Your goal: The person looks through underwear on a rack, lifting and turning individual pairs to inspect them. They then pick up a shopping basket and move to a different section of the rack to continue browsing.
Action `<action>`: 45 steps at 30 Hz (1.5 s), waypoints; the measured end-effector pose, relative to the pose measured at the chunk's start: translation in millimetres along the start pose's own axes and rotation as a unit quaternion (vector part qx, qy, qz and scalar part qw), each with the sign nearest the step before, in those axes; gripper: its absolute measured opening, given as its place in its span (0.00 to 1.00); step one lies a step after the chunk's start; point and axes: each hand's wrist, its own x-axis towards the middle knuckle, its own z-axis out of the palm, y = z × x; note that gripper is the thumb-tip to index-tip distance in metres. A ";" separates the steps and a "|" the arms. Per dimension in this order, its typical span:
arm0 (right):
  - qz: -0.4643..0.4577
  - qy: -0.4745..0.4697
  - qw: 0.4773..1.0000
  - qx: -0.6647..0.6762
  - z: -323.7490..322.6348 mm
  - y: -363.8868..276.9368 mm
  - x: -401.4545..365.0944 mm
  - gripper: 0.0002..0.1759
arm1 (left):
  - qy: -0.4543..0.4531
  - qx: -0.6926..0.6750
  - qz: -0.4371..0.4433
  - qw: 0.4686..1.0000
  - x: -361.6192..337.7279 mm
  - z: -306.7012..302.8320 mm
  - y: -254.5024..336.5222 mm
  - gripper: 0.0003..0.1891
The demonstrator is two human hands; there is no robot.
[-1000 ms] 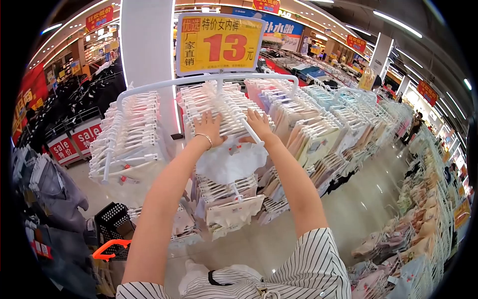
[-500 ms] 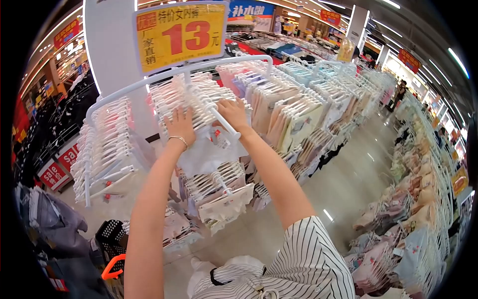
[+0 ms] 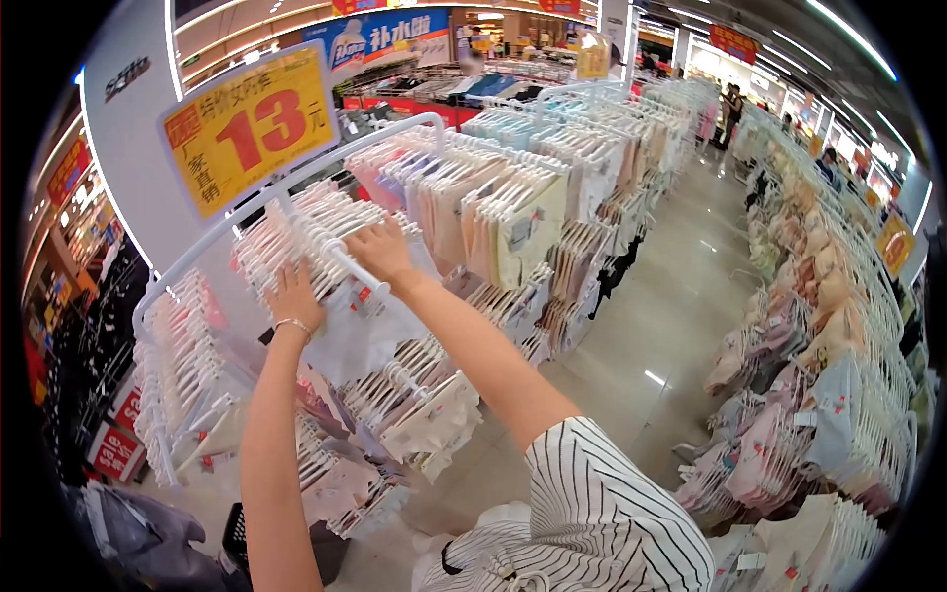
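1. Along the rail arm (image 3: 368, 281) of a white display rack, closely packed white hangers (image 3: 326, 210) carry pale garments; the front garment (image 3: 360, 340) hangs below the hands.
2. The left hand (image 3: 294, 298) is open, its fingers spread over the hangers on one side. The right hand (image 3: 380, 250) has bent fingers over the other side; whether it grips any, I cannot tell.
3. Even, light pressure from both sides would probably square the row best. Pushing one side alone could twist the hangers or snag their hooks.
4. Fingertips belong on the hanger bars rather than the thin fabric, and the rail arm's tip wants watching, since a hard pull could slide the front pieces off.
5. A yellow sign (image 3: 252, 128) reads "特价女内裤", "厂家直销" and a large red "13元". The blue banner (image 3: 385, 37) shows "补水啦"; a red sign (image 3: 113, 452) says "sale 特价". Garment tags are too small to read.
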 end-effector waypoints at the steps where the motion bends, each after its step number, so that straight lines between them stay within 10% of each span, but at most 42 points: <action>1: 0.004 -0.011 1.000 0.001 1.2 0.9 -1.0 0.17 | 0.010 -0.002 0.000 1.000 0.9 4.0 -1.3 0.43; 13: 0.067 -0.098 0.993 -0.004 -16.2 -10.4 -1.8 0.12 | 0.029 0.012 0.008 0.999 11.8 20.2 -7.8 0.43; 28: 0.003 0.043 0.996 0.073 -4.6 4.1 -6.1 0.06 | 0.127 0.019 0.035 0.991 5.8 30.3 -6.6 0.34; 40: -0.100 -0.166 0.958 0.211 -26.8 39.8 -5.4 0.35 | 0.164 0.003 0.004 0.986 -40.8 -1.1 0.1 0.35; 45: 0.002 -0.098 0.965 0.242 -61.0 98.3 -0.9 0.47 | 0.378 -0.096 -0.062 0.919 -86.3 17.0 29.8 0.33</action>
